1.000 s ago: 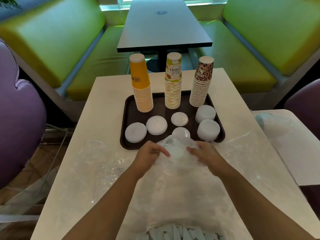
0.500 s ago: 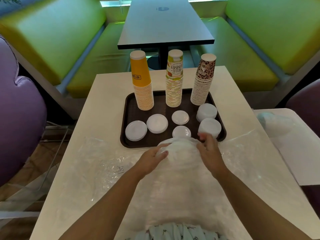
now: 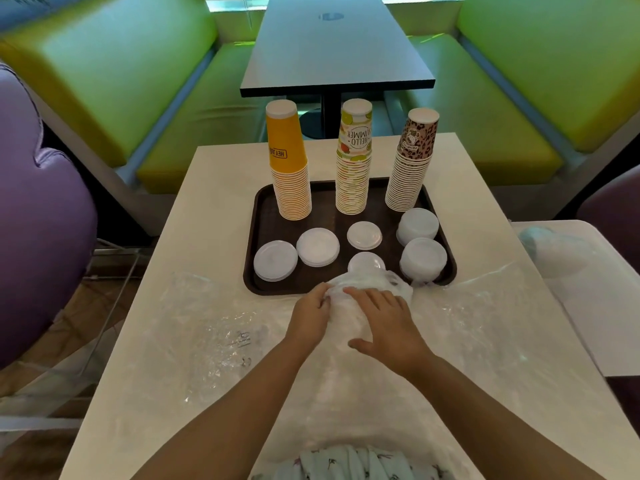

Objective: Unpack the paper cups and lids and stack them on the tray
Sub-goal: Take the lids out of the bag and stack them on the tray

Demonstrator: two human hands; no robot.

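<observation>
You are gripping the bagged lid stack (image 3: 349,306) with your left hand (image 3: 309,315), right hand (image 3: 388,325) lying flat on it; tugging plastic risks toppling lids onto the tray (image 3: 258,216).

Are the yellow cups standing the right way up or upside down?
Upside down. The yellow cup stack on the tray shows a closed white bottom on top, and its print reads inverted.

Hidden inside the crumpled plastic wrap (image 3: 367,299): a stack of lids, number and kind impossible to tell. Concealed behind that bundle: the near edge of one small lid (image 3: 366,263) on the tray (image 3: 256,216). Tucked into the wrap: the left hand's (image 3: 310,315) fingertips, grip unclear. Too small to read: the dark print on the loose plastic sheet (image 3: 239,341) lying on the counter (image 3: 207,188). Cut off by the bottom edge: both forearms and a patterned garment (image 3: 346,462).
</observation>
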